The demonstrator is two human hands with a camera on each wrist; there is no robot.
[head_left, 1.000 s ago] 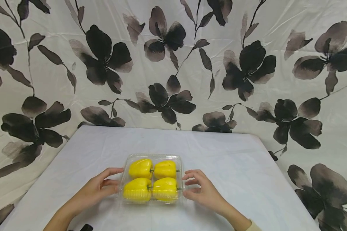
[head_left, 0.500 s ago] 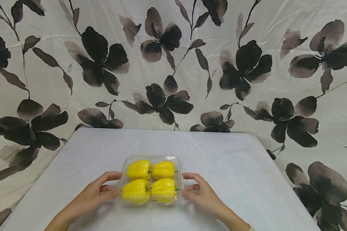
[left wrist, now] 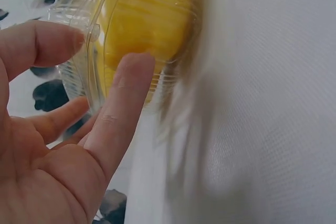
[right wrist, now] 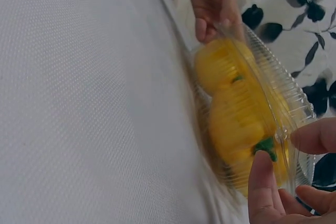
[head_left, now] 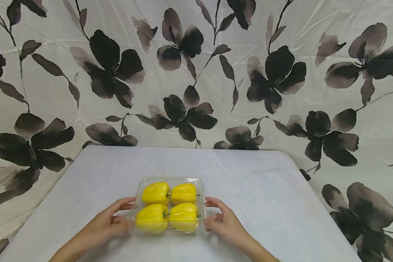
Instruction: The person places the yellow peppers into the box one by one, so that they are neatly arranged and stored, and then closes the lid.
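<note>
A clear plastic clamshell container (head_left: pixel 167 231) sits on the white-covered table with several yellow bell peppers (head_left: pixel 155 193) inside, green stems toward the right. My left hand (head_left: pixel 99 225) is at its left side, bent fingers spread apart with the tips at the rim. In the left wrist view, one fingertip (left wrist: pixel 137 64) lies against the side wall and another is beside a round snap. My right hand (head_left: pixel 227 222) is at the opposite side in the same way. One of its fingertips (right wrist: pixel 262 163) is by a green stem seen through the plastic. How firmly either hand presses is unclear.
White cloth covers the table (head_left: pixel 249 178), and a floral curtain (head_left: pixel 229 83) hangs behind its far edge. In the wrist views, the container's ridged wall stands close to the fingers.
Both hands have slid slightly nearer along the container's sides, and the right fingers have come closer to the rim. The camera view has shifted a little. The container appears to stay put on the table.
</note>
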